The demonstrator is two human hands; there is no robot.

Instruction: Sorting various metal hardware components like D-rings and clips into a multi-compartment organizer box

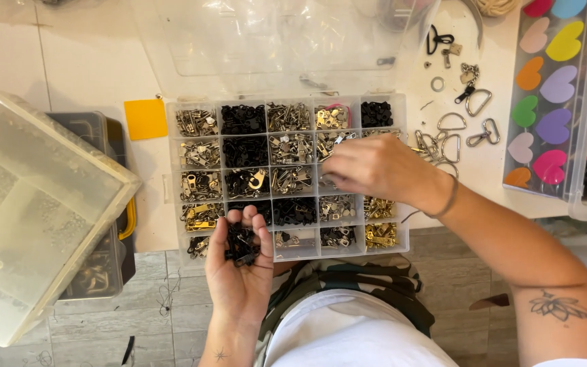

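Cupped palm-up just in front of the compartment box (171,170), the left hand (239,272) is cradling a small heap of black zipper sliders (242,243), its fingers curled loosely upward around the pile rather than pressed flat. Over the right-hand middle of the box, the right hand (375,168) is hovering knuckles-up with its fingers bunched downward into one of the cells; whether the fingertips are pinching a piece cannot be told, since the back of the hand is hiding them. The box's cells are holding sorted silver, black and brass-coloured sliders, and its clear lid (273,41) is lying open behind it. Left of the box a frosted plastic container (28,204) is sitting tilted, and a yellow square (146,119) is lying by the box's far left corner. Right of the box, loose metal D-rings and clasps (453,132) are lying scattered, with a tray of coloured hearts (552,88) beyond them.

Judging from the loose cupping, the heap could be spilling off the palm's edge into the near cells or onto the lap, mixing black sliders with the wrong colours. A reach made while looking elsewhere might also be dropping a piece into a neighbouring compartment.
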